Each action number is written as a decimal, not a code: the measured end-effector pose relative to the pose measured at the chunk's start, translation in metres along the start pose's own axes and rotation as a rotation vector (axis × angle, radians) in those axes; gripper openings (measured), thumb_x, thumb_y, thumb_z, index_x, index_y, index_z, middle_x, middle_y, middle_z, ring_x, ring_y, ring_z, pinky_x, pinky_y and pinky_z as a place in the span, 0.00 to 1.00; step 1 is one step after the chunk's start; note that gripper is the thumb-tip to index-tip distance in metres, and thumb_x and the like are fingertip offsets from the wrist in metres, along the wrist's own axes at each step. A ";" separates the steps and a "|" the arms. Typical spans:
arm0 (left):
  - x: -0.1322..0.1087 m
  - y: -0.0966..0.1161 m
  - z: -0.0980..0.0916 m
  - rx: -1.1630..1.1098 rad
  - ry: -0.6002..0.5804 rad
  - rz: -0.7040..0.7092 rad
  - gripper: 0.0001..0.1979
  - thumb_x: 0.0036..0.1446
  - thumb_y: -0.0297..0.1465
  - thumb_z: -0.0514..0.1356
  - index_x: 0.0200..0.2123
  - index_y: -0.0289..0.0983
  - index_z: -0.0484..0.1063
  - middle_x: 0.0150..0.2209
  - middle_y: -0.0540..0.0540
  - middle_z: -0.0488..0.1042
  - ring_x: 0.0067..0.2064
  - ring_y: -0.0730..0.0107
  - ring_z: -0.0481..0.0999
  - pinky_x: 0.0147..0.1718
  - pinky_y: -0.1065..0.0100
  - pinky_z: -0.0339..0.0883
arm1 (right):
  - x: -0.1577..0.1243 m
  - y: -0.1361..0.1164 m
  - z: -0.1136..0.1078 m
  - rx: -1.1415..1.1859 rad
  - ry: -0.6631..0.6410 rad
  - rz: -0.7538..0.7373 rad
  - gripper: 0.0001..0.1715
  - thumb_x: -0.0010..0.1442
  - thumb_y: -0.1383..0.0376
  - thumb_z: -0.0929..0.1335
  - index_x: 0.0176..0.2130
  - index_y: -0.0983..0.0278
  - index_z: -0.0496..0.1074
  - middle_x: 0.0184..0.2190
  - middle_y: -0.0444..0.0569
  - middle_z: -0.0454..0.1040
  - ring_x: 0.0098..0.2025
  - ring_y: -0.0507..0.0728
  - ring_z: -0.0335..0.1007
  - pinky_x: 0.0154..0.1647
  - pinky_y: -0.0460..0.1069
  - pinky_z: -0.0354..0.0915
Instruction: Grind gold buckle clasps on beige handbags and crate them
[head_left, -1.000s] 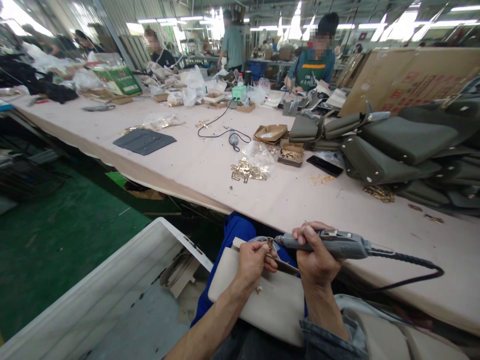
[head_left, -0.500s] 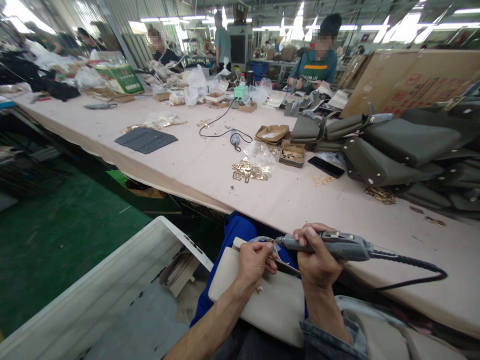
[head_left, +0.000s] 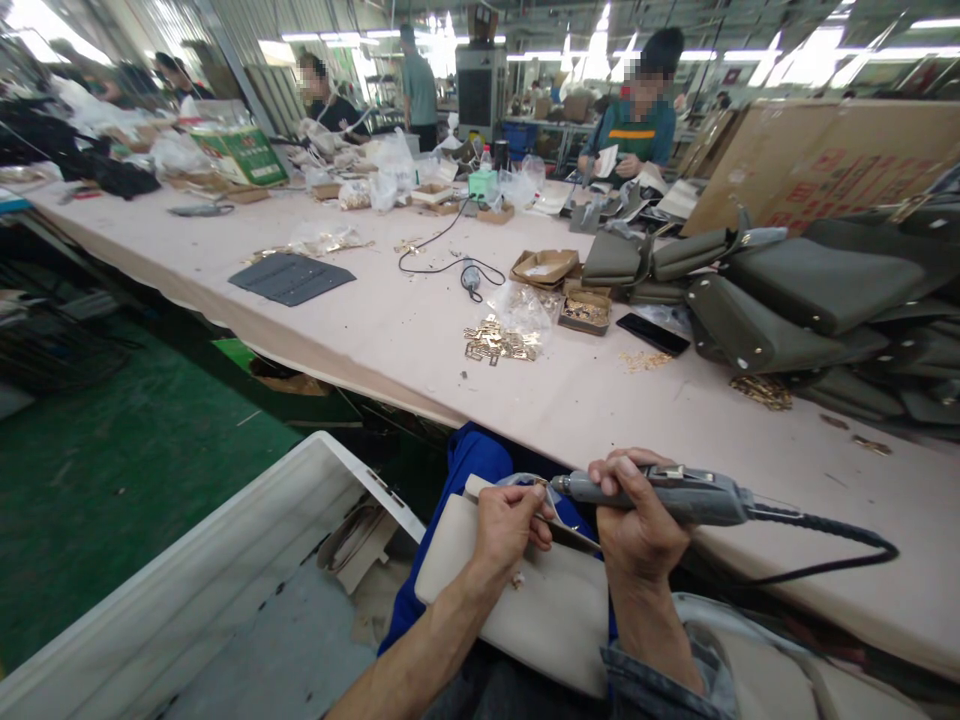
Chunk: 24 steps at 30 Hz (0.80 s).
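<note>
Across my lap lies a beige handbag, its flap edge toward the table. My left hand pinches a small gold-coloured metal piece at the bag's upper edge; the fingers partly hide it. My right hand is wrapped round a grey electric screwdriver, held nearly level with its tip pointing left. That tip is right beside my left fingertips; whether it touches the metal piece I cannot tell. A black cord runs off the tool's rear to the right.
On the table lie a heap of gold fittings, a small cardboard box of hardware, a phone and piled dark green bags. A white bin stands at my left. A co-worker sits across the table.
My hands and the bag hold almost the same place, the screwdriver shifting only slightly. Across the table, the co-worker now raises a pale piece. A standing person at the back has moved left.
</note>
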<state>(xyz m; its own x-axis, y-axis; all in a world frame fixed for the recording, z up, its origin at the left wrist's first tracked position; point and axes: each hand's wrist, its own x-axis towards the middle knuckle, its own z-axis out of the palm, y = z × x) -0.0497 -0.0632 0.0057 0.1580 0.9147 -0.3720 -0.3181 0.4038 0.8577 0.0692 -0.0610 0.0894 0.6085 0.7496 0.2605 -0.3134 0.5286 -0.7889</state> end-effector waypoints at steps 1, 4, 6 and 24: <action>0.000 0.000 0.000 0.001 0.003 -0.001 0.25 0.52 0.48 0.69 0.25 0.29 0.80 0.16 0.44 0.74 0.14 0.73 0.71 0.13 0.74 0.68 | 0.000 0.000 0.000 -0.001 0.004 0.007 0.05 0.56 0.70 0.73 0.33 0.66 0.73 0.24 0.42 0.68 0.22 0.49 0.62 0.30 0.51 0.63; -0.002 0.002 0.001 -0.005 0.000 -0.002 0.23 0.52 0.47 0.69 0.24 0.29 0.79 0.16 0.45 0.74 0.13 0.74 0.70 0.12 0.75 0.66 | 0.001 -0.001 0.001 -0.005 0.014 0.025 0.05 0.55 0.69 0.74 0.32 0.66 0.73 0.23 0.42 0.68 0.21 0.49 0.62 0.29 0.50 0.64; -0.003 0.004 0.003 -0.004 0.001 0.003 0.23 0.52 0.47 0.69 0.24 0.29 0.79 0.16 0.45 0.74 0.13 0.75 0.69 0.12 0.75 0.65 | 0.002 -0.002 0.002 -0.004 0.026 0.036 0.06 0.54 0.69 0.74 0.32 0.66 0.73 0.23 0.42 0.68 0.21 0.49 0.62 0.29 0.50 0.64; -0.002 0.000 0.002 0.019 0.033 0.045 0.18 0.53 0.41 0.67 0.24 0.30 0.79 0.21 0.43 0.77 0.12 0.78 0.66 0.10 0.76 0.60 | 0.010 -0.001 -0.002 0.049 0.111 0.122 0.10 0.50 0.69 0.75 0.28 0.65 0.70 0.21 0.40 0.64 0.22 0.49 0.60 0.29 0.48 0.64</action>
<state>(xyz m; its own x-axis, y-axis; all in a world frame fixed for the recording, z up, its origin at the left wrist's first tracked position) -0.0479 -0.0647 0.0074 0.1131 0.9320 -0.3443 -0.3062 0.3623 0.8803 0.0778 -0.0547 0.0915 0.6393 0.7625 0.0993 -0.4234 0.4569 -0.7823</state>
